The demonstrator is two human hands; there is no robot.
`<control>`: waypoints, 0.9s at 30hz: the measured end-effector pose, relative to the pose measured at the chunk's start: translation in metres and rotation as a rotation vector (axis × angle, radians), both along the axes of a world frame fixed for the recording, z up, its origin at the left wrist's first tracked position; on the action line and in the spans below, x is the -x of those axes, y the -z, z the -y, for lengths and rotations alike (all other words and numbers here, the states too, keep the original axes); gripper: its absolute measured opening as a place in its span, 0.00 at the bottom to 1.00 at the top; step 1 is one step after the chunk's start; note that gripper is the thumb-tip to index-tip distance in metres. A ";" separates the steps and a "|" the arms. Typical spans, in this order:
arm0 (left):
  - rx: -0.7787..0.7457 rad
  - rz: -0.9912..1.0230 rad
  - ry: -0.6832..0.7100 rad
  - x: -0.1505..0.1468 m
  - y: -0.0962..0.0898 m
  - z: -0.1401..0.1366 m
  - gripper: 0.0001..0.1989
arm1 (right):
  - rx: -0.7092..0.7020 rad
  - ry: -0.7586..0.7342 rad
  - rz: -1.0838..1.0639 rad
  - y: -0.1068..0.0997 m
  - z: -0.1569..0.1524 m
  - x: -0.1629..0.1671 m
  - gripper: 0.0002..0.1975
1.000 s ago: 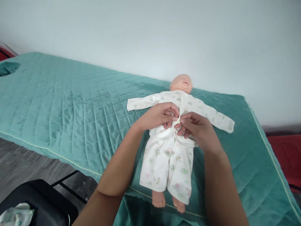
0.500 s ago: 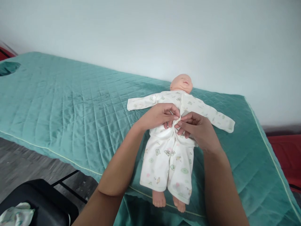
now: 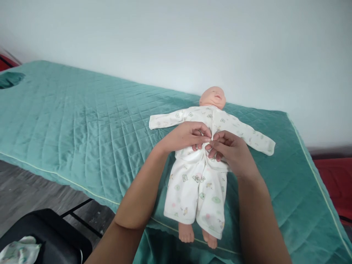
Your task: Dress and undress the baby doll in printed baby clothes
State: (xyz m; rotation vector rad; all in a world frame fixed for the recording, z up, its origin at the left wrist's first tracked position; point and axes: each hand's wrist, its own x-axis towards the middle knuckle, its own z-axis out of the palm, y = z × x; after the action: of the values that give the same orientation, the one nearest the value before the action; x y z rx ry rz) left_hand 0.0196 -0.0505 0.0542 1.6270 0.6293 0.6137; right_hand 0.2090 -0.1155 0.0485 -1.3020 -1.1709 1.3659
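Observation:
A baby doll [image 3: 212, 96] lies on its back on the green quilted cover, head toward the wall and bare feet toward me. It wears a white printed baby shirt [image 3: 231, 123] with long sleeves and matching white trousers [image 3: 184, 194]. My left hand [image 3: 191, 135] pinches one front edge of the shirt at the belly. Opposite it, my right hand [image 3: 228, 148] pinches the other edge, the fingertips of both hands meeting at the middle of the front. Whatever fastener lies between the fingertips is hidden.
The green quilted cover [image 3: 82, 121] spreads over a long bed with a face hole [image 3: 11, 79] at far left. A white wall [image 3: 176, 44] runs behind. At lower left a black seat [image 3: 55, 231] bears a folded printed cloth [image 3: 22, 251]. Red chairs [image 3: 334, 179] stand at right.
My fingertips have drawn closer together on the shirt front, and less of the cloth edge shows between them. The doll lies as before.

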 end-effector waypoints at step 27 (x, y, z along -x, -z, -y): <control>0.031 0.042 -0.020 -0.003 0.001 0.002 0.10 | -0.020 -0.013 -0.080 0.000 0.000 -0.003 0.12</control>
State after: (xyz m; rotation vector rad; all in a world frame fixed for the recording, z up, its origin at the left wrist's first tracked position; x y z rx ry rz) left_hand 0.0225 -0.0529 0.0536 1.5768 0.6219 0.6486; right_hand 0.2123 -0.1156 0.0482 -1.2168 -1.1377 1.3988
